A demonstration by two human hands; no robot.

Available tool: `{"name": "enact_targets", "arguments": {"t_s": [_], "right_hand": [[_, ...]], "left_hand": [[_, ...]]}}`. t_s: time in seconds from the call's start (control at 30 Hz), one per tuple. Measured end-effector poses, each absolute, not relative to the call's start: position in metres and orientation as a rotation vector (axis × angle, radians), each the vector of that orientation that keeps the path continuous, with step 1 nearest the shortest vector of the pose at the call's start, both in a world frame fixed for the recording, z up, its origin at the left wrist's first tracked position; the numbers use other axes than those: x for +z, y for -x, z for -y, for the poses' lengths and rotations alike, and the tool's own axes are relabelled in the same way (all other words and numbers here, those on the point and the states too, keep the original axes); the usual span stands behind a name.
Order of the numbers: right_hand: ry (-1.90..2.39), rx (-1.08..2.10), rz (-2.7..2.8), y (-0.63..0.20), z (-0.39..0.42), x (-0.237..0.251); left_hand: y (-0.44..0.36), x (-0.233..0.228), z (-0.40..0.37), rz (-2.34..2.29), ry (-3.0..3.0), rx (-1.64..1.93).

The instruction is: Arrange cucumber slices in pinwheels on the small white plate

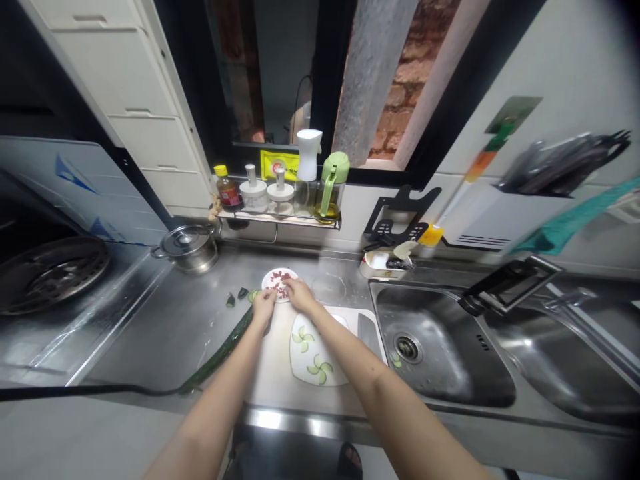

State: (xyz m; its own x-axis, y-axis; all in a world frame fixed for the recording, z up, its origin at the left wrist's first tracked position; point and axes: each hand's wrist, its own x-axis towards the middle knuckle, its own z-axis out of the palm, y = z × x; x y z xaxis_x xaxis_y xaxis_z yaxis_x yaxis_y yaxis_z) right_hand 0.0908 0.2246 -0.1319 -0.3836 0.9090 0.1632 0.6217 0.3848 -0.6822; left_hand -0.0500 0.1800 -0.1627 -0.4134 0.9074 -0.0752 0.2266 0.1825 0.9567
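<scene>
on the tabletop [165, 333], at left, lies a long cucumber [220, 355], its visible length whole. the left hand [263, 308] is at the near edge of a small white dish [266, 280], where red bits [280, 275] remain; the right hand [299, 295] is at its right side. whether either grips anything, i cannot tell. rightward, the plate [299, 363] bears two seemingly finished green pinwheels [320, 369], without visible red; the right arm [370, 373] hides part.
</scene>
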Motion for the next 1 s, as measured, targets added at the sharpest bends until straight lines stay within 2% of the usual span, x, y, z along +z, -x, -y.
{"name": "enact_targets", "arguments": {"t_s": [0.13,0.5,0.77,1.0], "right_hand": [[1.313,0.690,2.081,-0.093,-0.222,-0.125],[1.202,0.691,2.058,-0.122,-0.202,-0.100],[1.309,0.654,2.041,-0.154,-0.186,-0.105],[1.474,0.574,1.997,-0.190,-0.156,-0.118]], "left_hand": [[0.047,-0.158,-0.177,-1.667,-1.007,1.332],[0.022,-0.136,-0.172,-1.691,-1.210,1.236],[0.003,-0.129,-0.156,-1.603,-1.304,1.185],[-0.010,-0.136,-0.137,-1.726,-1.509,1.012]]}}
